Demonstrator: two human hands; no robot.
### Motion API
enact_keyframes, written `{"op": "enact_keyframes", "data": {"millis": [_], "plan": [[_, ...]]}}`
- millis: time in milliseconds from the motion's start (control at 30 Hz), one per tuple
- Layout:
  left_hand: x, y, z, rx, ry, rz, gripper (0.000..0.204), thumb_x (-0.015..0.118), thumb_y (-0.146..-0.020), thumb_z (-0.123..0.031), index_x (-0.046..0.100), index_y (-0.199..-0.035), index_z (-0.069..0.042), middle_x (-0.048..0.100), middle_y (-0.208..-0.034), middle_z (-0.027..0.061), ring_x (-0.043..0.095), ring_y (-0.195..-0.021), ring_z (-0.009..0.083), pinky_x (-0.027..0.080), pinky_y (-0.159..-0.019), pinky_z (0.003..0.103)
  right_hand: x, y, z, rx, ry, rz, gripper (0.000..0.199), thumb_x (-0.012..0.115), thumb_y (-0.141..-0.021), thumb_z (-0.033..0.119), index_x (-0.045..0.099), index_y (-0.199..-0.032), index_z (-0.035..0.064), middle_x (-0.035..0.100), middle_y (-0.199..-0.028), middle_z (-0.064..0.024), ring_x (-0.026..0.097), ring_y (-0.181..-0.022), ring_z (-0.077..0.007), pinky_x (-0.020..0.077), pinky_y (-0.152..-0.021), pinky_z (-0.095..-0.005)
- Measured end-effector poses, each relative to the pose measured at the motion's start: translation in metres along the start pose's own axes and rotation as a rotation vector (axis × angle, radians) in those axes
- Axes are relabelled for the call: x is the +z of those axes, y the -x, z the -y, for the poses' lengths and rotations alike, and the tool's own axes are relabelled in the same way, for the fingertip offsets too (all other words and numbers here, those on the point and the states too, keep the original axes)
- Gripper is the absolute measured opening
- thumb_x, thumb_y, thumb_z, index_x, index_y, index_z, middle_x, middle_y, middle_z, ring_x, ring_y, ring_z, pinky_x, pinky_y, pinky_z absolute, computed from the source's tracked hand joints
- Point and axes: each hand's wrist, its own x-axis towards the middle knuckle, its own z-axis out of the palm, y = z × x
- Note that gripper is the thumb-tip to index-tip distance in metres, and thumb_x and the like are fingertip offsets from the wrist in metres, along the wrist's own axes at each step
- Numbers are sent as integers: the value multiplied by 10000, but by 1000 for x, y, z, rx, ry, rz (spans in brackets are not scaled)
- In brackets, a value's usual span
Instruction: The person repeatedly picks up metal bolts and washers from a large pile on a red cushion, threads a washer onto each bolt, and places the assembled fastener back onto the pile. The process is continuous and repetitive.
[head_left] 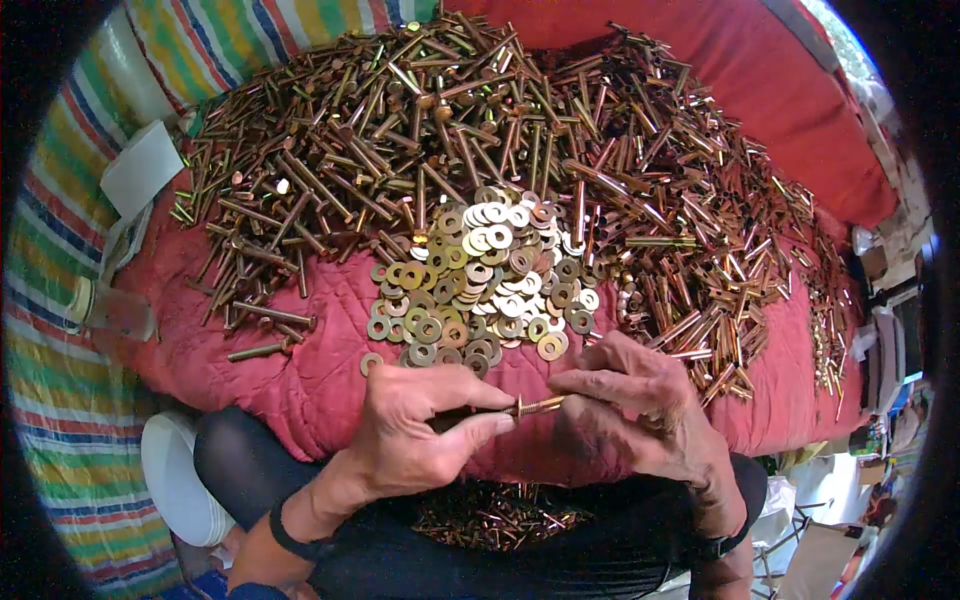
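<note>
lap heap of bolts nearest | left hand pinches bolt, right hand fingers closed on its tip | small, stiff, slick; hold shank | washers beyond

I see both hands low in the frame, meeting on one brass-coloured bolt. My left hand pinches its head end between thumb and fingers; my right hand grips the threaded tip. At twelve o'clock from them lies a heap of washers on a red quilt, and beyond that a broad pile of long bolts. A white bucket sits at eight o'clock, and finished pieces fill my lap at six.
</note>
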Motion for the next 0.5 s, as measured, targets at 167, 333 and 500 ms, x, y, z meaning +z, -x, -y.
{"op": "enact_keyframes", "data": {"millis": [167, 333, 500], "plan": [[9, 2, -1, -285, 310, -88, 259, 741, -910, -145, 728, -1100, 31, 737, -954, 94, 678, -799, 136, 531, -682, 295, 23, 1, -5, -313, 243, 9, 508, 780, -766, 73, 671, -1260, 21, 624, -1107, -159, 666, -931, -334, 576, -750, -427], [26, 0, 1, -480, 579, 41, 555, 512, -1089, -427, 685, -1214, 85, 729, -953, 93, 659, -908, 112, 509, -729, 250, 57, -3, 2, -590, 335, -12, 449, 781, -743, 152, 676, -1144, -17, 611, -1097, -142, 655, -982, -312, 556, -804, -406], [22, -1, 2, -676, 774, 169, 448, 596, -1051, -300, 682, -1256, 89, 753, -928, 149, 530, -451, 98, 325, -384, 233, -3, 1, -2, -302, 415, -175, 394, 807, -663, 64, 735, -1050, 65, 668, -997, -122, 671, -819, -307, 573, -674, -416]]}}
